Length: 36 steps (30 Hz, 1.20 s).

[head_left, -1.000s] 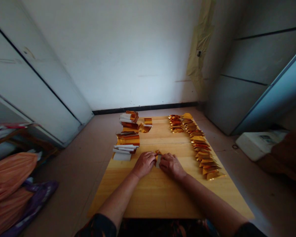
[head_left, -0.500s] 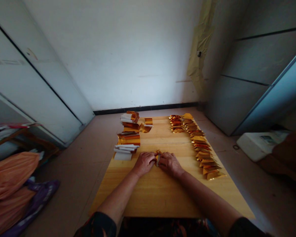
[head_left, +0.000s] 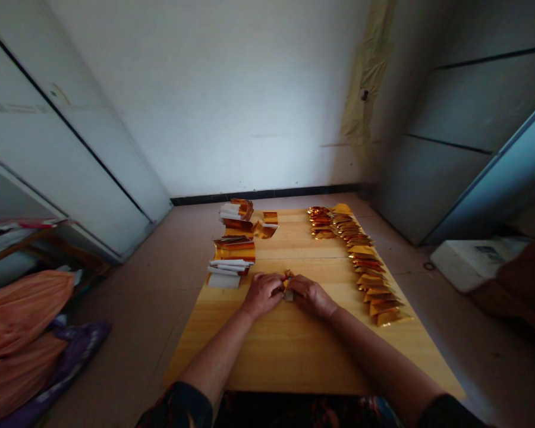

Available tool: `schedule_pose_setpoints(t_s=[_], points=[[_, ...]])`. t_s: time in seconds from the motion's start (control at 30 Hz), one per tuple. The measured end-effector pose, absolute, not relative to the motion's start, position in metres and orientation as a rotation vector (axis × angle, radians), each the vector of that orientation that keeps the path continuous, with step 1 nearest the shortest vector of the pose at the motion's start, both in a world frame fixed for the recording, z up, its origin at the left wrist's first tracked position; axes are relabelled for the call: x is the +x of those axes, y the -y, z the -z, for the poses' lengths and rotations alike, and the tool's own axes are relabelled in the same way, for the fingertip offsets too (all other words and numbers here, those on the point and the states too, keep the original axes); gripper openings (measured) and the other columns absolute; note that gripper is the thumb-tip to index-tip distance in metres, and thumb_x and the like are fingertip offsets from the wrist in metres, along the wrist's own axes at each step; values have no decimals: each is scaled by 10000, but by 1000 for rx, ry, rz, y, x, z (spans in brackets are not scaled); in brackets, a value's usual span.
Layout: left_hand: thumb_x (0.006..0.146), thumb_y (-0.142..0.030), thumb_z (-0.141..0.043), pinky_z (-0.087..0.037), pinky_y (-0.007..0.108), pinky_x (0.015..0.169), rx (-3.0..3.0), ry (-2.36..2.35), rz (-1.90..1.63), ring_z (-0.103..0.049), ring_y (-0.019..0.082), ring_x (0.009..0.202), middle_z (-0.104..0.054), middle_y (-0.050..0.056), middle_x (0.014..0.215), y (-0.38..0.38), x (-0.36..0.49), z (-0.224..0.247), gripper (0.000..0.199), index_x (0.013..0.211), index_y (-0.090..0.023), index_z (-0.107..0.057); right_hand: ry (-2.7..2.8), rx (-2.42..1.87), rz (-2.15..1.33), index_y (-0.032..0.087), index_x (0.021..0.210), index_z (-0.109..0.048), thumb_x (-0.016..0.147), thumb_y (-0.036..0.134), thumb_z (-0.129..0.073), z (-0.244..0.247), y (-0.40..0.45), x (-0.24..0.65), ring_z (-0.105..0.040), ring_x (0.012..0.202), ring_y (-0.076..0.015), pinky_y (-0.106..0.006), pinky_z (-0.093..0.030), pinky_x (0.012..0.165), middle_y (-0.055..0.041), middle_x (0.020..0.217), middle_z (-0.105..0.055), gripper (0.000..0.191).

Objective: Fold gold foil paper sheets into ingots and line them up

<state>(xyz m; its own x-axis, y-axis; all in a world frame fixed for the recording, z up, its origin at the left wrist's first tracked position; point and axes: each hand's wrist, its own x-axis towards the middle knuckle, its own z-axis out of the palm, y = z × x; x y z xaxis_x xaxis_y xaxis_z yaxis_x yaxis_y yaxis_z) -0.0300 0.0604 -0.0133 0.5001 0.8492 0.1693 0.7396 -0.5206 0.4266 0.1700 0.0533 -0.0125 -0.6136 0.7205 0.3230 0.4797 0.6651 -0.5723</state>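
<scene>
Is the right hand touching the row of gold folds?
No, the right hand is at the foil piece by the left hand, apart from the row.

The folded gold foil piece (head_left: 288, 286) shows less of its pale face now, seemingly pinched tighter. The left hand (head_left: 263, 295) and the right hand (head_left: 311, 296) sit closer around it than before.

Pale yellow wooden desk (head_left: 294, 356) carries, at left, stacks of gold-foil and white paper sheets (head_left: 234, 251), with loose gold-foil pieces (head_left: 265, 230) just beside them. Along right side: long overlapping row of folded, triangular gold-foil packets (head_left: 365, 276).
</scene>
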Motion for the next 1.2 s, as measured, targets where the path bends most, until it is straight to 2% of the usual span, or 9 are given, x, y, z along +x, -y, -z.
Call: schedule_pose_setpoints(t_s=[0.1, 0.27, 0.4, 0.73, 1.03, 1.2], points=[[794, -253, -604, -338, 390, 1003, 2455, -1334, -524, -553, 196, 1150, -639, 32, 1208, -60, -30, 13, 113, 894, -248, -656, 2348, -1075, -579, 212, 874, -667, 891, 194, -508, 10, -53, 171, -580, 914, -134, -225, -435, 820, -40, 937, -631, 161], [795, -268, -610, -343, 388, 1003, 2468, -1321, -540, -557, 194, 1146, -639, 24, 1208, -61, -30, 14, 105, 890, -255, -653, 2345, -1382, -514, 204, 829, -667, 889, 243, -515, 6, -55, 162, -577, 765, -109, -192, -401, 693, -22, 871, -615, 168], [787, -246, -615, -341, 392, 1006, 2449, -1328, -535, -553, 200, 1152, -636, 36, 1214, -61, -30, 14, 123, 901, -250, -661, 2369, -1557, -415, 180, 810, -642, 891, 254, -491, 4, -56, 152, -563, 719, -113, -198, -369, 640, -37, 855, -617, 186], [792, -223, -610, -319, 398, 1002, 2422, -1312, -545, -555, 193, 1150, -642, 29, 1208, -59, -30, 11, 93, 872, -238, -655, 2379, -1628, -327, 181, 867, -626, 872, 218, -453, 8, -57, 146, -568, 726, -130, -220, -357, 642, -55, 866, -630, 177], [847, -255, -552, -294, 398, 987, 2512, -1280, -521, -518, 181, 1177, -602, 33, 1266, -58, -31, 14, 210, 1048, -272, -612, 2317, -1642, -331, 173, 824, -609, 842, 186, -501, 7, -53, 145, -559, 722, -123, -207, -366, 649, -39, 827, -609, 109], [862, -271, -556, -282, 399, 982, 2566, -1259, -528, -516, 178, 1174, -610, 14, 1255, -57, -30, 13, 127, 941, -282, -655, 2231, -1607, -392, 178, 781, -599, 831, 153, -509, 11, -53, 148, -559, 725, -114, -193, -384, 663, -29, 823, -590, 106]])
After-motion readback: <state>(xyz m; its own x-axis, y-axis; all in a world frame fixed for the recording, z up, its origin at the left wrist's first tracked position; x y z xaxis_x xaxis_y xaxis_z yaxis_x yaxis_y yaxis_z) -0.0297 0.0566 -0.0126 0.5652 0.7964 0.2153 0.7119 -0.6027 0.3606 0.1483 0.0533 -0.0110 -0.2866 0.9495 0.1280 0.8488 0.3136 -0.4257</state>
